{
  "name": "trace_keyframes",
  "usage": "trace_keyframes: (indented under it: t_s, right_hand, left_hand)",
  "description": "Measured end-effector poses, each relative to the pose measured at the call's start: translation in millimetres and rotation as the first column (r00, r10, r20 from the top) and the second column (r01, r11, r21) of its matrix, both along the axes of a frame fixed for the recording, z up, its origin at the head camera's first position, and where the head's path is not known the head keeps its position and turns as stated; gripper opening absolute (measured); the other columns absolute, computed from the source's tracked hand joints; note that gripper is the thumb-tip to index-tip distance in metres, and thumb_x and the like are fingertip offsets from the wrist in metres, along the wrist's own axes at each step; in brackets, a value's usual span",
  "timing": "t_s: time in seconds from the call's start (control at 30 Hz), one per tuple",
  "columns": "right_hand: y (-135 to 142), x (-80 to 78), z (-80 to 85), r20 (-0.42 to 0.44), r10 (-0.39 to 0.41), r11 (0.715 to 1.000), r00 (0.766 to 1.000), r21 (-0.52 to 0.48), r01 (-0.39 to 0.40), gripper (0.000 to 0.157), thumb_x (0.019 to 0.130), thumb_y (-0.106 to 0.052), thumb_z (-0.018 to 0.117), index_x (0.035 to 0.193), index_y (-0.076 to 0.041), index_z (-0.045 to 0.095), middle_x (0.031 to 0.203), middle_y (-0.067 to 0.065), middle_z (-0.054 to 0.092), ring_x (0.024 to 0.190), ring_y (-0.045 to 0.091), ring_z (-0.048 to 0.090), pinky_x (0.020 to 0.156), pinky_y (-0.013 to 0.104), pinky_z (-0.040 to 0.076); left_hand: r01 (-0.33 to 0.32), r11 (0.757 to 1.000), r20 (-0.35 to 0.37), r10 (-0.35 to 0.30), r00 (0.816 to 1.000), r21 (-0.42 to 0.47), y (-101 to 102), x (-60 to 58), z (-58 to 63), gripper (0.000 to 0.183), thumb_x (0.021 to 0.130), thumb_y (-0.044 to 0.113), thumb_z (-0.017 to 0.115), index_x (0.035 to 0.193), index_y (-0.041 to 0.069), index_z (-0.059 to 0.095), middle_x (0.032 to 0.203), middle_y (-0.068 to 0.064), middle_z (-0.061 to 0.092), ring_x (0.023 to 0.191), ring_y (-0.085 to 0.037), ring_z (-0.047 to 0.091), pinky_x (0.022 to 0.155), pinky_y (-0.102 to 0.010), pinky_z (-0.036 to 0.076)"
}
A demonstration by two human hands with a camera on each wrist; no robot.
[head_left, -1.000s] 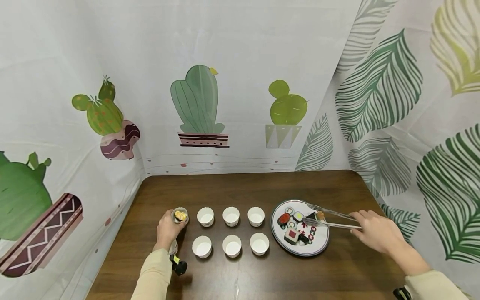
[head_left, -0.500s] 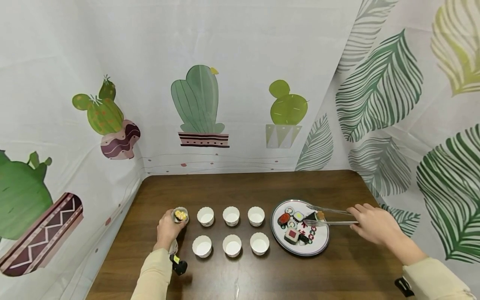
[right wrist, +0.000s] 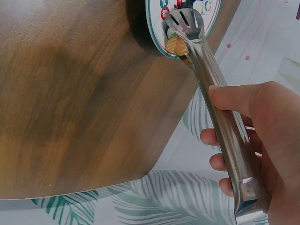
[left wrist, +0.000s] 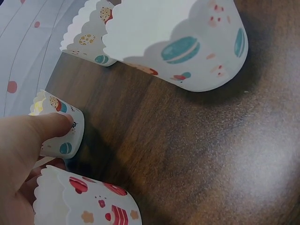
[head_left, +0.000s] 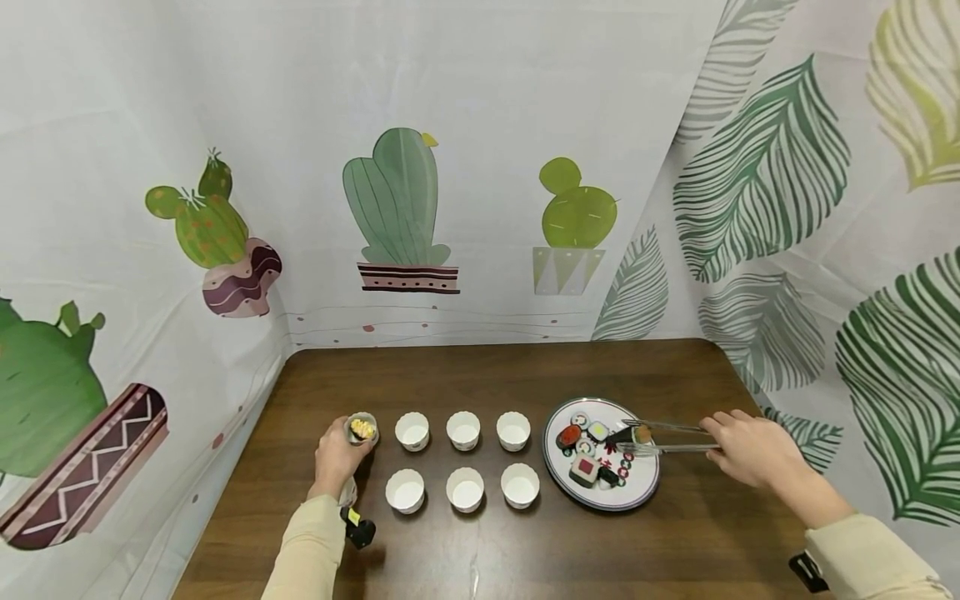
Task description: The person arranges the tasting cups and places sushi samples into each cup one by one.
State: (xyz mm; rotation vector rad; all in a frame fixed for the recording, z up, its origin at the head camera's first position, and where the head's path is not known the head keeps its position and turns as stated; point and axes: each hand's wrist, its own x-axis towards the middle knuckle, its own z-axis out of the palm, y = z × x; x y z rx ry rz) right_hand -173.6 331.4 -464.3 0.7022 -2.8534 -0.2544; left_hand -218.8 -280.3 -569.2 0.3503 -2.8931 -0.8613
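Note:
At the far left of the head view, my left hand [head_left: 339, 457] grips a paper baking cup [left wrist: 65, 126] holding a yellow-topped toy sushi piece [head_left: 363, 429]. The left wrist view shows the thumb on the cup's printed side. My right hand [head_left: 753, 450] holds metal tongs [head_left: 678, 448] by the handles, reaching in from the right over a round plate [head_left: 637, 496]. The tong ends lie either side of a dark toy sushi piece with an orange end [head_left: 642, 434]; whether both touch it cannot be told. Other toy sushi pieces, including a red-topped one [head_left: 569, 436], lie on the plate.
Several white paper cups stand in two rows between the hands, among them a back-row cup [head_left: 513, 431] and a front-row cup [head_left: 405, 491]. Another cup [left wrist: 89, 201] stands close beside the left hand. Patterned cloth [head_left: 480, 167] hangs behind the brown table [head_left: 495, 375].
The tong ends have come closer together and shifted slightly right, around the dark piece with the orange end. My left hand stays on its cup.

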Motion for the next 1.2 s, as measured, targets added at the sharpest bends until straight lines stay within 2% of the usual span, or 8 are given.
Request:
trace_keyframes:
  t_s: [0.3,0.63,0.87,1.2]
  right_hand:
    - [1,3.6,-0.8,0.019,-0.016,1.000,1.000,0.002,0.016,0.036,0.070,-0.028,0.073,0.096,-0.007,0.062,0.090,0.007,0.064,0.079,0.029,0.060,0.059,0.042,0.049]
    - [3,7.3,-3.1,0.004,-0.010,1.000,1.000,-0.023,0.010,0.034,0.070,-0.027,0.073,0.096,-0.009,0.062,0.085,0.004,0.063,0.075,0.026,0.059,0.055,0.040,0.049]
    - [4,9.2,-4.2,-0.008,-0.013,0.999,1.000,-0.036,0.013,0.035,0.070,-0.027,0.074,0.096,-0.008,0.062,0.087,0.005,0.064,0.077,0.028,0.060,0.057,0.042,0.049]
    - [5,12.7,0.7,-0.007,-0.028,0.999,1.000,-0.041,0.028,0.036,0.072,-0.029,0.073,0.099,-0.008,0.062,0.087,0.004,0.064,0.076,0.026,0.060,0.055,0.041,0.048]
  left_hand:
    - [-0.001,1.000,0.008,0.001,1.000,0.002,0,-0.9,-0.5,0.067,0.074,0.017,0.074,0.128,-0.008,0.042,0.122,-0.030,0.051,0.111,-0.046,0.049,0.089,-0.059,0.038]
    - [0.002,1.000,0.006,-0.002,1.000,-0.003,1,-1.0,-0.6,0.071,0.073,0.017,0.074,0.130,-0.008,0.040,0.123,-0.031,0.049,0.111,-0.047,0.049,0.089,-0.060,0.038]
    - [0.001,1.000,0.015,0.000,1.000,-0.002,0,-0.8,-0.8,0.073,0.072,0.016,0.074,0.131,-0.009,0.039,0.125,-0.032,0.047,0.111,-0.048,0.048,0.089,-0.060,0.038]
    - [0.009,1.000,0.018,-0.009,1.000,0.000,0,-0.1,1.1,0.077,0.072,0.018,0.075,0.133,-0.007,0.036,0.124,-0.032,0.046,0.110,-0.049,0.048,0.088,-0.060,0.038]
